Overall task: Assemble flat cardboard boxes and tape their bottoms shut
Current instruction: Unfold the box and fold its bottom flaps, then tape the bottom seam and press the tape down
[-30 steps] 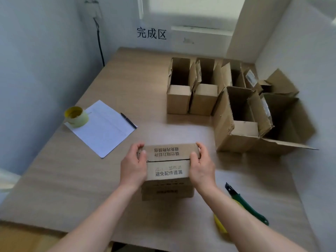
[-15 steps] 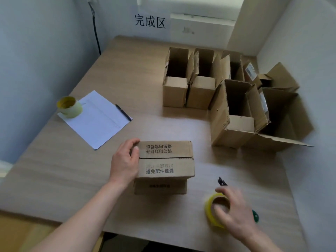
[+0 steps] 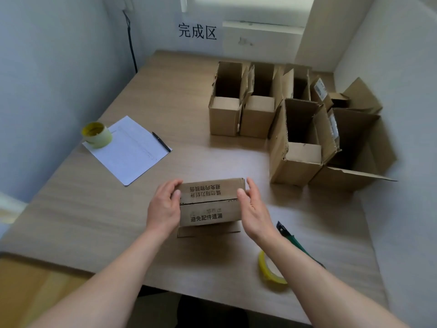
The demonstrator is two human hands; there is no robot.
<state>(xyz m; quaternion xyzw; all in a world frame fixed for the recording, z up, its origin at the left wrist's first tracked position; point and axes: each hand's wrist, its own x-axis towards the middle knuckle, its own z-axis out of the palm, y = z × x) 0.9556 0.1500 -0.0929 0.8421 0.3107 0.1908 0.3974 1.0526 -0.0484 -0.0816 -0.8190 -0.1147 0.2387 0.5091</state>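
Right hand (image 3: 254, 209) back beside box (image 3: 210, 202)

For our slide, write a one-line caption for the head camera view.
Both hands, left and right, steady an upturned cardboard box, flaps untaped; tape roll lies nearby.

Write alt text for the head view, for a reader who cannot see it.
Two bare hands, left hand and right hand, hold the sides of a small cardboard box on a wooden table; its flap seam looks untaped. A yellow tape roll lies near the right forearm.
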